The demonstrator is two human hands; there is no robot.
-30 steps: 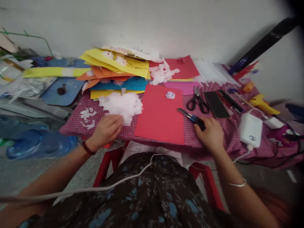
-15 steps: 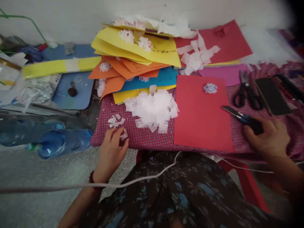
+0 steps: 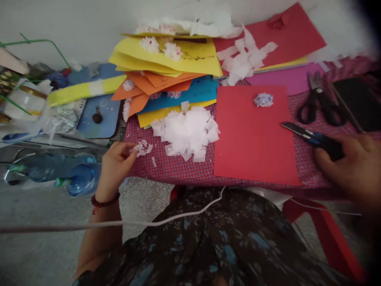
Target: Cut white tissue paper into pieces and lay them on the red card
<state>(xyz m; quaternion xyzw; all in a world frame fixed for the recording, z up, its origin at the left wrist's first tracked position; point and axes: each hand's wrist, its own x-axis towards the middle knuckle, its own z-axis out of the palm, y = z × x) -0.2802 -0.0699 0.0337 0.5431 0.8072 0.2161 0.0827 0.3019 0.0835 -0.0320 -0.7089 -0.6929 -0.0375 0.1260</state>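
Note:
My left hand (image 3: 114, 169) is at the left end of the cloth-covered table, thumb and fingers pinched at the edge of a small heap of paper scraps (image 3: 143, 147). White bits show at its fingertips. In my right hand (image 3: 354, 159) is a box cutter (image 3: 323, 142), its blade out and pointing left over the edge of a red sheet (image 3: 253, 139). On that sheet sits a crinkled white paper ball (image 3: 263, 99) with blue flecks. A pile of cut white paper pieces (image 3: 187, 131) lies between the heap and the sheet.
Black-handled scissors (image 3: 320, 103) and a dark phone (image 3: 358, 103) lie beyond my right hand. Stacked yellow sheets (image 3: 196, 61) and white paper strips (image 3: 244, 59) are along the wall. Water bottles (image 3: 83, 178) are on the floor at left. A white cable (image 3: 149, 224) crosses my lap.
My left hand has moved left and away to the small scrap heap. A loose scrap now shows on the cloth where it was. The box cutter stays in my right hand; the view has shifted slightly.

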